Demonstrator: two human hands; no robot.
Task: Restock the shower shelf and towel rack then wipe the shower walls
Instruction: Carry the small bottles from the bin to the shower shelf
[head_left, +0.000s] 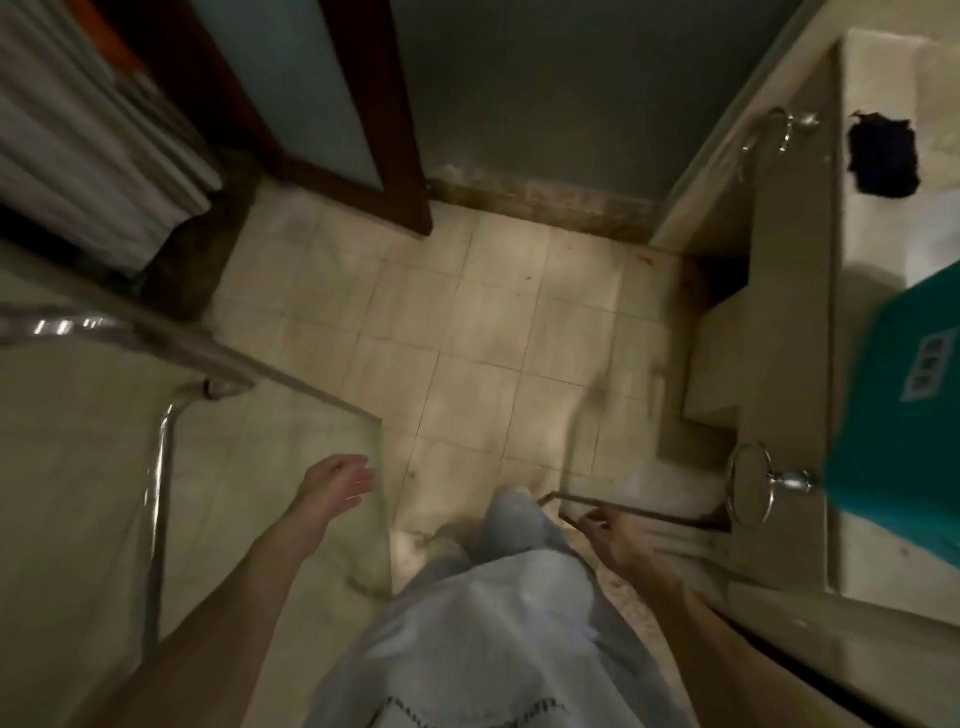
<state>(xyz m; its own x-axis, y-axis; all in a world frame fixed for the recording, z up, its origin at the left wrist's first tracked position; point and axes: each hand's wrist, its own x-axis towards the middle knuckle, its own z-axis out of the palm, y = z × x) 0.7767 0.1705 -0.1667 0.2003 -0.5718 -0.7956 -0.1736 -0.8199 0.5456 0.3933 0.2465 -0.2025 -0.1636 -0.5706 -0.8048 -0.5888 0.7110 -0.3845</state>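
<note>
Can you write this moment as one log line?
left hand: open, empty, by glass panel edge | right hand: low beside dark bar, grip unclear | counter: dark cloth, teal container

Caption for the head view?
Left hand and right hand empty above the tiled floor, beside a glass door.

Floor (498, 332) under me is square beige tiles w/ dark grout, a bit scuffed. Straight ahead is a dull grey-green wall (545, 93), stone skirting (540, 205) along its foot. Dark wood door frame (384, 119) left of that, w/ a frosted panel (291, 78). White pleated curtain (93, 140) top left. Glass screen (234, 441) w/ chrome rail (156, 509) on my left, beige stone counter (789, 312) on my right (chrome fittings (748, 480) on its side). Light's dim, yellowish.
</note>
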